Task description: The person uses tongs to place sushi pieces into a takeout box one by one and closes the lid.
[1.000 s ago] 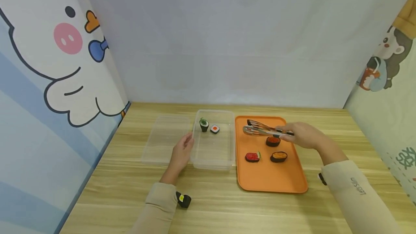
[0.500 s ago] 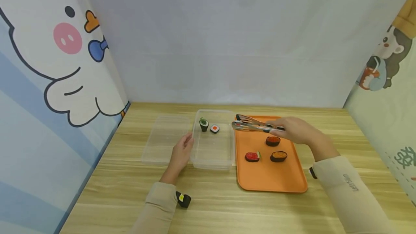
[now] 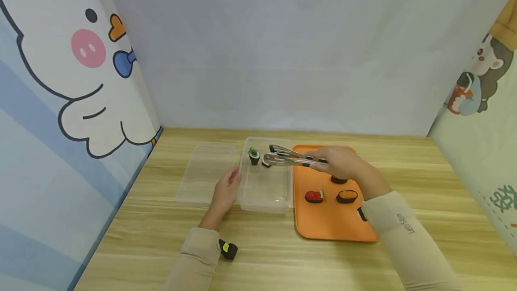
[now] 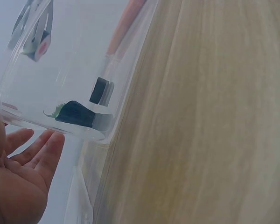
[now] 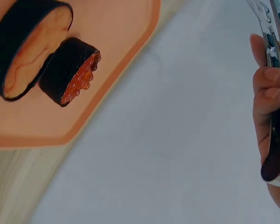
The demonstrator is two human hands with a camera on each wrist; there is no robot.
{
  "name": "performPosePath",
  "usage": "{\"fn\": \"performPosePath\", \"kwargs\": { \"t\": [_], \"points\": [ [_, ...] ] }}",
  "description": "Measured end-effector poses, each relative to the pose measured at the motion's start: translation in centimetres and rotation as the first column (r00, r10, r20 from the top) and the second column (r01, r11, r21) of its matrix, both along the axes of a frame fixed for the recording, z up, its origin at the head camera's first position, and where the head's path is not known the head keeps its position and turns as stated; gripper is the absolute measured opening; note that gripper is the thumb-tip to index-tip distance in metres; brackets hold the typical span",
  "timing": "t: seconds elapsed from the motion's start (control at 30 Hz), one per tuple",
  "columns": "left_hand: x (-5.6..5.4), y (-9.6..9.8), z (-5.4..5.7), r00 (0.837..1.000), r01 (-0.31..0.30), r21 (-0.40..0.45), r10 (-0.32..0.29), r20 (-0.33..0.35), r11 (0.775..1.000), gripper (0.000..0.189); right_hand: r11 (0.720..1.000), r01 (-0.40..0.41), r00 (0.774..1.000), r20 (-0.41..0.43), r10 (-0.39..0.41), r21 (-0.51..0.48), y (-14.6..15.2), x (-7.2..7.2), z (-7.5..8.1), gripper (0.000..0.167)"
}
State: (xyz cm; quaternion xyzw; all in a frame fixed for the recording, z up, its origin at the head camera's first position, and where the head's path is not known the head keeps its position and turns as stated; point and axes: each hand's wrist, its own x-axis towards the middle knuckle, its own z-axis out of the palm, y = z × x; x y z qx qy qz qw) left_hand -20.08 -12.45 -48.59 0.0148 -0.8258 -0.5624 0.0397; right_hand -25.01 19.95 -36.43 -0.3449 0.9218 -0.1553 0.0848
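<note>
My right hand (image 3: 341, 163) grips metal tongs (image 3: 282, 158), whose tips reach over the clear plastic container (image 3: 264, 196). In the left wrist view, a small sushi roll (image 4: 41, 49) with a pink centre sits between the tong tips. Inside the container stand a dark cone-shaped hand roll (image 3: 254, 156) with green on top and another small sushi roll (image 3: 265, 164), partly hidden by the tongs. At the container's left wall is my left hand (image 3: 225, 188), its fingers (image 4: 49, 156) relaxed and touching the outside.
An orange tray (image 3: 319, 228) right of the container bears red-topped sushi (image 3: 314, 196), orange-topped sushi (image 3: 346, 196) and roe sushi (image 5: 74, 72). A clear lid (image 3: 202, 178) lies left of the container. A light curtain (image 3: 291, 57) hangs behind the table (image 3: 274, 259).
My right hand has moved left with the tongs, from above the orange tray to over the container. The left hand stays at the container's wall.
</note>
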Motion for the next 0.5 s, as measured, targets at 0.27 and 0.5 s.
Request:
{"fn": "performPosePath", "kwargs": {
  "t": [0.27,0.5],
  "points": [
    [0.1,0.0,0.1,1.000,-0.006,-0.003,0.006,0.002,1.000,0.042,1.000,0.005,0.998,0.062,-0.005,0.013,-2.1,0.1,-0.9,0.040],
    [0.0,0.0,0.0,1.000,-0.007,0.001,0.007,-0.005,1.000,0.041,1.000,-0.017,0.997,0.072,0.015,0.018,-3.4,-0.2,-1.6,0.041]
  ]
}}
